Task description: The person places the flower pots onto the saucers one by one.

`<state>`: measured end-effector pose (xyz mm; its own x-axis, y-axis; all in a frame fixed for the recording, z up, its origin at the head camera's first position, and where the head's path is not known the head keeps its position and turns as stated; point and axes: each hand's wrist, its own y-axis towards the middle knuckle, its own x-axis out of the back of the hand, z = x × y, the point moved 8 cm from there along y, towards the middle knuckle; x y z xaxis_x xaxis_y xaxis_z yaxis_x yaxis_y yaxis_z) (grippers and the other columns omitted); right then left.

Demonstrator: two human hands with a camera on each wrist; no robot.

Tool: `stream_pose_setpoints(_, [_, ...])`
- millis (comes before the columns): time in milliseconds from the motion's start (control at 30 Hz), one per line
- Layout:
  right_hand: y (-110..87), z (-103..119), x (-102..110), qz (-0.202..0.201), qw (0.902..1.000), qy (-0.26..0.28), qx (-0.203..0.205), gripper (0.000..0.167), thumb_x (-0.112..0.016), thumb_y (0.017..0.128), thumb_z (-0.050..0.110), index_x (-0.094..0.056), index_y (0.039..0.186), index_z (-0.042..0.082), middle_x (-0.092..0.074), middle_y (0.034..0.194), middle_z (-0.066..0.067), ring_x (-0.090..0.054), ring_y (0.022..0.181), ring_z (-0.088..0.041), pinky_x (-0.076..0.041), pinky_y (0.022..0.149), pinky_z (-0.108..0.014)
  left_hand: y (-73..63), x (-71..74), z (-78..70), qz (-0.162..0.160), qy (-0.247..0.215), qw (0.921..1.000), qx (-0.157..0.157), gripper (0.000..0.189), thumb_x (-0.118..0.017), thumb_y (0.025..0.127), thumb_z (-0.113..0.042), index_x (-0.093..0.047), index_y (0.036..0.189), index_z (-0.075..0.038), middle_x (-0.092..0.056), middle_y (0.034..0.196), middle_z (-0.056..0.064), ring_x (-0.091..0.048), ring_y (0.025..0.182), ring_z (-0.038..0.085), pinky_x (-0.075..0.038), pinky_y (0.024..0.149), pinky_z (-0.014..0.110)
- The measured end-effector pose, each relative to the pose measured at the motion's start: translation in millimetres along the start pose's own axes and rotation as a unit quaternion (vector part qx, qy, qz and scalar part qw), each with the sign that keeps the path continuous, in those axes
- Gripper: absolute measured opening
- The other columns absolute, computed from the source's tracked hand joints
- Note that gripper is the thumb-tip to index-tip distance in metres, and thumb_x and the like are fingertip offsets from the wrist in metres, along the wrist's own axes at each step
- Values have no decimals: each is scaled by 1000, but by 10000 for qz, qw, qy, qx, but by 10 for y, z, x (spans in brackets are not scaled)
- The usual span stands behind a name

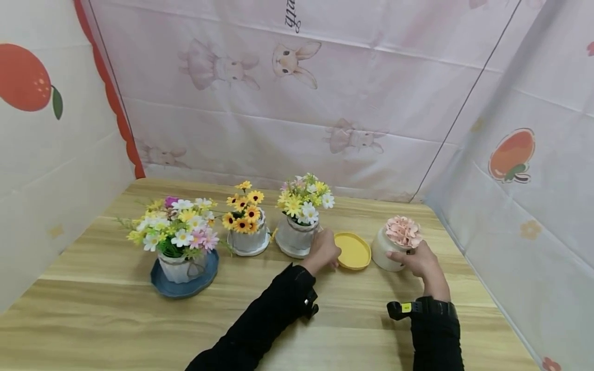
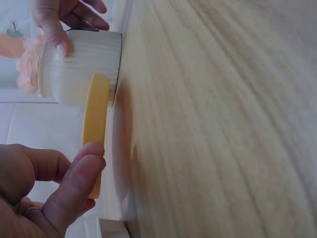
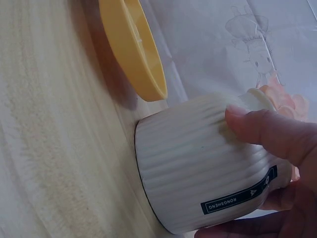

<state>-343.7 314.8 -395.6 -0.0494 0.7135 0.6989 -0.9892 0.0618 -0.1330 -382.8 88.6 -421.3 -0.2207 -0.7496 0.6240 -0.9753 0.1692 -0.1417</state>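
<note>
My left hand (image 1: 323, 251) pinches the near left rim of a round yellow saucer (image 1: 352, 251) between thumb and fingers. In the left wrist view the saucer (image 2: 96, 111) hovers just above the wooden table, its shadow beneath it. To its right is a cream ribbed pot (image 1: 385, 252) holding pink flowers (image 1: 403, 231). My right hand (image 1: 423, 262) grips this pot from the right side, thumb across its front. A dark label (image 3: 240, 197) shows on the pot in the right wrist view. The pot's base appears to stand on the table.
Left of my left hand, a pot of yellow and white flowers (image 1: 298, 234) and a pot of small sunflowers (image 1: 247, 238) stand on white saucers. Farther left, a mixed-flower pot (image 1: 181, 267) sits on a blue saucer (image 1: 209, 273). Printed cloth walls (image 1: 260, 118) border the table.
</note>
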Motion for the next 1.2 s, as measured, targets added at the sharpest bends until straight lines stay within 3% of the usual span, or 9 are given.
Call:
stream_pose_setpoints(67, [0,7,-10,34,9999,93,59,91,-75,80,30,-20,143,-6,-27,139,-35,-33,121,-50,-42,85,-57,-14,-10,4,60,1,10000,-35,7,-59,82,4,-59,74,2,-57,44,4,-61,42,18,-43,37,20])
stream_pose_setpoints(200, [20,21,-12,-108,9992,267,267,89,-75,80,30,-23,142,-6,-30,138,-33,-34,122,-47,-38,92,-56,-33,-28,1,161,204,9996,-91,16,-57,81,2,-57,65,1,-57,43,4,-59,39,17,-42,36,18])
stream_pose_setpoints(300, [52,17,4,-313,9974,440,478,86,-74,80,30,-26,141,-6,-33,137,-31,-32,125,-43,-30,100,-53,-33,-41,19,228,320,9992,31,14,-57,82,2,-56,68,2,-56,42,4,-59,39,16,-43,37,19])
stream_pose_setpoints(533, [92,-19,20,-612,9919,803,768,79,-73,82,26,-29,141,-3,-37,137,-27,-33,126,-40,-28,102,-52,-17,-80,101,399,323,9980,357,9,-58,84,3,-55,76,5,-57,44,7,-61,42,19,-48,39,23])
stream_pose_setpoints(867, [119,-71,23,-791,9913,980,377,84,-76,79,29,-30,142,-2,-37,137,-26,-34,125,-39,-31,100,-51,8,-105,149,685,699,9934,596,9,-57,87,0,-56,80,6,-60,48,9,-60,42,18,-47,38,24])
stream_pose_setpoints(1200, [92,-91,51,-957,9898,1027,253,87,-78,76,32,-30,142,-1,-37,137,-25,-36,124,-40,-34,97,-51,-21,-79,143,736,508,9945,539,18,-55,88,0,-54,71,3,-60,49,9,-62,44,20,-49,41,25])
